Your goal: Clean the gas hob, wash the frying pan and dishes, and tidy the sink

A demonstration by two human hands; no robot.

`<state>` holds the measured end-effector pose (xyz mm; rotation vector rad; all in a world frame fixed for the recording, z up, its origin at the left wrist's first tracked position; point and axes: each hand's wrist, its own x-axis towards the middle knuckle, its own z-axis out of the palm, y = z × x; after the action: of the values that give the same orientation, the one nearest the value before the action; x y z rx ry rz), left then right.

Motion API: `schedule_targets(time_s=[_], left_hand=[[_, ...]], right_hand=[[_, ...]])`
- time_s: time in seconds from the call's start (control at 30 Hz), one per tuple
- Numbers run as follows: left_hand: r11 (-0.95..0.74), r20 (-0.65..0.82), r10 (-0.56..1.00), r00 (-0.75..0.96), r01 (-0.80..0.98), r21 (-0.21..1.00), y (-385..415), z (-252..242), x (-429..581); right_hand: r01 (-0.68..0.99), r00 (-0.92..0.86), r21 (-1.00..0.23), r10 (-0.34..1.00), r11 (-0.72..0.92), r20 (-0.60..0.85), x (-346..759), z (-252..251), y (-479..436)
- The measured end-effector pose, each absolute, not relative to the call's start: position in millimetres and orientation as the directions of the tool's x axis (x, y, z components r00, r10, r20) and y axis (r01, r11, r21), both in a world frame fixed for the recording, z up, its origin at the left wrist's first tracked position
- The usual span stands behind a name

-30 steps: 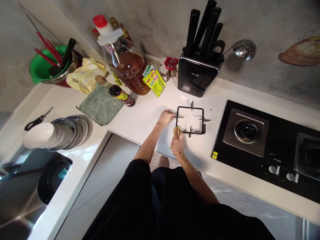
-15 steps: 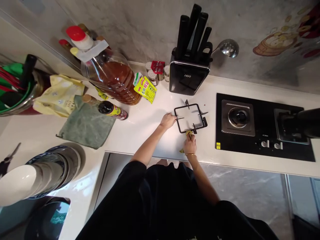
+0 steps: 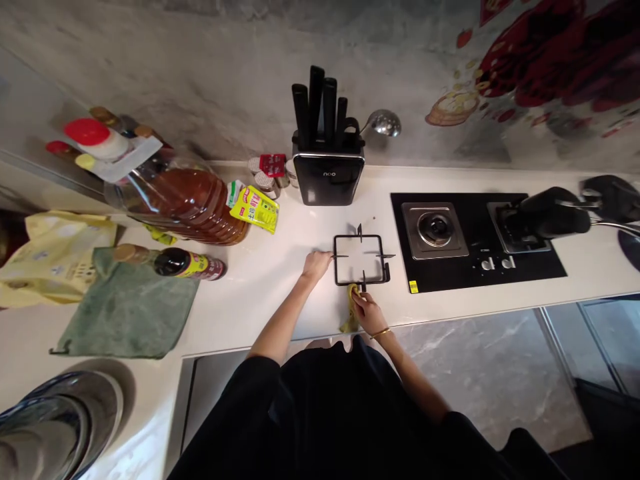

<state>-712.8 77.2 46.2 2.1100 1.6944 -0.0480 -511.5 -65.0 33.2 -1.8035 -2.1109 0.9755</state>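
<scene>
Two hands are working at a square black metal grate lying flat on the smooth white desk. The left hand is gripping the grate's left bar, fingers pressed together around it. The right hand is curling its fingers around a crumpled yellow rag, pressing it against the near bar. Far left of the left fingers, a clear plastic jug is holding amber oil. Beyond both sets of fingers, a glossy black block is holding black-handled knives.

Bowls cut off lower left, cloth partly hidden
</scene>
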Motion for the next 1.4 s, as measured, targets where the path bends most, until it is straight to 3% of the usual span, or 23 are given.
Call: schedule_targets(time_s=[0.17, 0.37, 0.53, 0.77, 1.0, 1.17, 1.27, 1.4], left_hand=[[-0.127, -0.279, 0.934, 0.222, 0.938, 0.321, 85.7, 41.8, -718.7], [-0.143, -0.209, 0.946, 0.25, 0.894, 0.424, 87.0, 36.8, -736.8], [-0.116, -0.206, 0.951, 0.229, 0.887, 0.447, 87.4, 37.6, -747.9], [-0.179, -0.255, 0.93, 0.263, 0.934, 0.308, 94.5, 86.5, -745.4], [-0.306, -0.273, 0.907, 0.322, 0.947, 0.1, 126.0, 182.1, -680.7], [-0.328, -0.128, 0.919, 0.372, 0.904, 0.274, 167.0, 188.5, -581.1], [-0.307, -0.086, 0.923, 0.376, 0.851, 0.426, 191.5, 154.6, -516.0], [-0.253, -0.051, 0.945, 0.322, 0.824, 0.508, 211.4, 100.5, -458.3]], right_hand=[[0.761, -0.283, -0.629, 0.954, 0.163, -0.095, -466.3, 32.7, -66.8], [0.75, -0.024, -0.66, 0.999, 0.048, 0.047, -433.1, 34.2, 34.6], [0.801, -0.181, -0.59, 0.981, 0.105, -0.071, -430.0, 34.4, 123.5], [0.559, -0.151, -0.827, 0.973, -0.06, -0.173, -418.5, 19.0, 138.7], [0.262, -0.207, -0.965, 0.976, -0.009, -0.065, -357.0, 25.1, 138.6], [0.39, -0.113, -0.914, 0.991, 0.112, 0.074, -241.8, 75.4, 171.5], [0.562, -0.08, -0.823, 0.996, 0.084, 0.048, -172.1, 93.5, 198.8], [0.729, -0.093, -0.682, 0.995, 0.051, -0.026, -119.1, 89.4, 224.0]])
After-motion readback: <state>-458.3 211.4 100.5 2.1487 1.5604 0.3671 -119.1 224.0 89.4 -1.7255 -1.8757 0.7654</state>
